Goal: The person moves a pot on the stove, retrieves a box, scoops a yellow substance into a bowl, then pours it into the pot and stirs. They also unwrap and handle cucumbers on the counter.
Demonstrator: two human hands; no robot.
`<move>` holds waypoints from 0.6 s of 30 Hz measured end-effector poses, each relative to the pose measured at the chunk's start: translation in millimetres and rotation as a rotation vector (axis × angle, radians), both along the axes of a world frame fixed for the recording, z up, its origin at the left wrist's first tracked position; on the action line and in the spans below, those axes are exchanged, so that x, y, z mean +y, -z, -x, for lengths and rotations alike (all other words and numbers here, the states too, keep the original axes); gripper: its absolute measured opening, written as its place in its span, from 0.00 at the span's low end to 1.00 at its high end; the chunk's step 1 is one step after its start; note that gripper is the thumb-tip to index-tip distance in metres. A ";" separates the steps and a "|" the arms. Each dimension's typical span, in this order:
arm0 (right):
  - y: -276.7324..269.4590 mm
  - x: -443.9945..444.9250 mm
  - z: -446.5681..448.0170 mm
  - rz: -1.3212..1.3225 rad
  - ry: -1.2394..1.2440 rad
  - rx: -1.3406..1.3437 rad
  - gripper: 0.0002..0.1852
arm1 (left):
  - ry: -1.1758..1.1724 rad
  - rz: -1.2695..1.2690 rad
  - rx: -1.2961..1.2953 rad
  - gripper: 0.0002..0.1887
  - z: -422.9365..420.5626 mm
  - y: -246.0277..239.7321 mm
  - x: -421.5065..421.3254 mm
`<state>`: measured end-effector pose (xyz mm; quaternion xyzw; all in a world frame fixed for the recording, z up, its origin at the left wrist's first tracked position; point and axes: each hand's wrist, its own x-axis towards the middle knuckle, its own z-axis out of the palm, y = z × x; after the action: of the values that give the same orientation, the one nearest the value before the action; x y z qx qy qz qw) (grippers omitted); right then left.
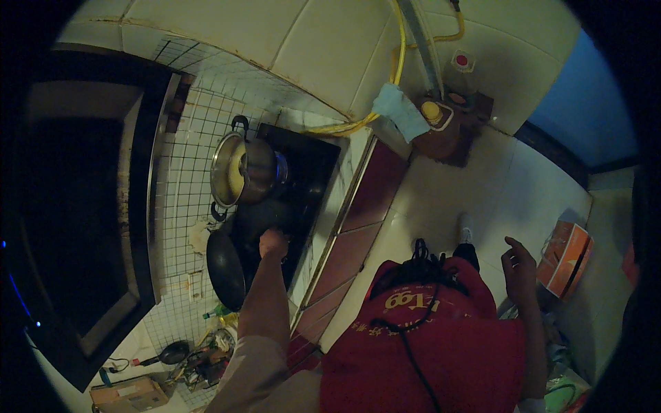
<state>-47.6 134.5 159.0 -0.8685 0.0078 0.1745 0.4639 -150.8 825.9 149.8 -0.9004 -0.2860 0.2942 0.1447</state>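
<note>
My left hand (273,245) reaches down over the black gas hob (315,175) with its fingers curled. Its fingertips are hidden, so what it touches there cannot be seen. Just left of that hand stands a dark wok (225,269), tilted on edge toward the tiled wall. A two-handled metal pot (261,170) sits over a blue flame (281,168), with something yellowish inside. Away from the hob, my right hand (519,271) hangs at my side, holding nothing, its fingers partly spread.
A range hood (139,206) overhangs the left side. Below it lie a small frying pan (174,353), a cardboard box (129,393) and bottles (222,312). Yellow hose (356,126) runs past a light blue cloth (400,111). An orange carton (565,260) stands right of me.
</note>
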 end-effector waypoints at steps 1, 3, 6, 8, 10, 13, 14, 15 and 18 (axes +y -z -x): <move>-0.3 0.6 0.3 0.009 -0.004 0.001 0.21 | 0.059 -0.006 0.032 0.23 0.4 -0.4 0.5; -0.1 1.6 1.5 0.023 -0.015 -0.004 0.21 | 0.041 -0.002 0.025 0.23 -0.6 -3.4 -1.9; 3.5 1.7 3.3 0.055 -0.029 -0.022 0.20 | -0.151 0.026 -0.078 0.23 -4.8 -12.8 -13.9; 9.3 1.5 2.2 0.109 -0.041 -0.050 0.19 | -0.239 0.043 -0.132 0.23 -7.9 -21.2 -25.7; 15.9 2.0 2.0 0.120 -0.045 -0.062 0.19 | -0.239 0.064 -0.181 0.26 -9.2 -31.6 -38.0; 23.4 2.5 -1.6 0.069 -0.073 -0.104 0.20 | -0.393 0.078 -0.327 0.33 -5.5 -47.1 -60.3; 25.0 4.5 -2.3 0.053 -0.087 -0.074 0.20 | -0.465 0.088 -0.387 0.36 -2.7 -51.3 -68.8; 26.0 8.0 -4.9 0.058 -0.090 -0.036 0.20 | -0.450 0.108 -0.430 0.39 2.2 -55.9 -78.3; 20.7 24.9 -14.4 0.032 -0.189 -0.038 0.20 | -0.433 0.167 -0.526 0.46 30.8 -70.9 -109.4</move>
<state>-33.2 159.4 138.3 -0.8758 -0.0803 0.2008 0.4316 -181.6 716.5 220.6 -0.8725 -0.4727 0.0986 -0.0739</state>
